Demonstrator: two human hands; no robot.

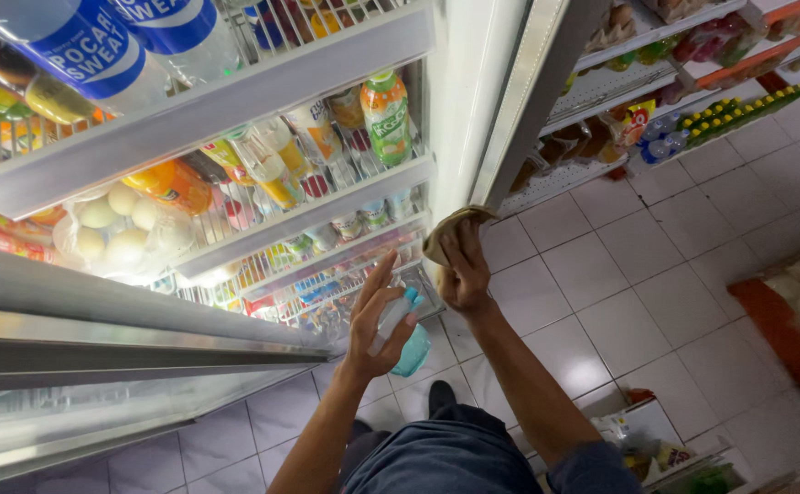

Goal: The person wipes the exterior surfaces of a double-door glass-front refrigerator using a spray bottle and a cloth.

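The right hand (462,274) is clenched on a crumpled tan cloth (450,229) and presses it against the lower edge of the white frame of the open glass cooler door (487,101), close to the floor. The forearm runs back down toward the camera, bare to the elbow.

Just beside it, to the left and a little lower, the left hand (377,320) is grasping a small clear plastic spray bottle with a turquoise base and a blue-and-white nozzle (406,338). The thumb and first fingers are spread upward, the rest wrap the bottle's neck, and the bottle hangs tilted in the air in front of the cooler's bottom shelf. The two hands are near each other but not touching.

Beyond the hands stands the open refrigerated display cooler with white wire shelves (299,220). A green-capped bottle of orange drink (386,114) stands on an upper-middle shelf among other bottles and cups. Further left lies a clear plastic bag of pale eggs (116,229), and at the top left lie large blue-labelled drink bottles (89,46).

The floor of pale lilac square tiles (619,284) spreads to the right. Shop shelves holding packaged snacks (656,101) stand at the top right. The person's dark blue trousers (445,453) show at the bottom.
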